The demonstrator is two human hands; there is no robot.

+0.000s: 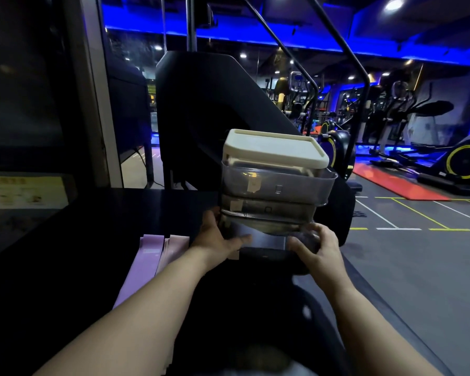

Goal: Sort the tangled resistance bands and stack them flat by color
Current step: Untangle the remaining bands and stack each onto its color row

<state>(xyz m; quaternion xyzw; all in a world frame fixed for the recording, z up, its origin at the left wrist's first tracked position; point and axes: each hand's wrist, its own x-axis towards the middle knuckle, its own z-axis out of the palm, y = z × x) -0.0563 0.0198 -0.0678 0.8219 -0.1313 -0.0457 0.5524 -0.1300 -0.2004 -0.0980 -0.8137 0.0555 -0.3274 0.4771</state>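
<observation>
looming behind everything is a black stair machine (201, 104), and in front of it a dark table (92, 226) runs across the lower left. at the table's far right edge stands a stack of clear containers (277, 185), capped by a white lid (274, 147). the stack leans a little toward the right. whether anything lies inside cannot be told through the glare.

two bands lie flat on the table, down and to the left of the stack. the purple band (144, 261) is on the outside. the pink band (174, 248) is just beside it on the right, edges touching, with its near part hidden under the left forearm. their long axes run away from the person, nearly in line with that forearm.

the hands are apart, one on each side of the stack's lowest box. the left hand (217, 237) holds the left corner, thumb stretched across the front and fingers out of sight round the side. the right hand (318, 248) curls its fingers on the right corner.

the bands sit on the left hand's side, close to its wrist and well apart from the right hand. any reach back to them would likely fall to the left, once the stack is settled.
</observation>
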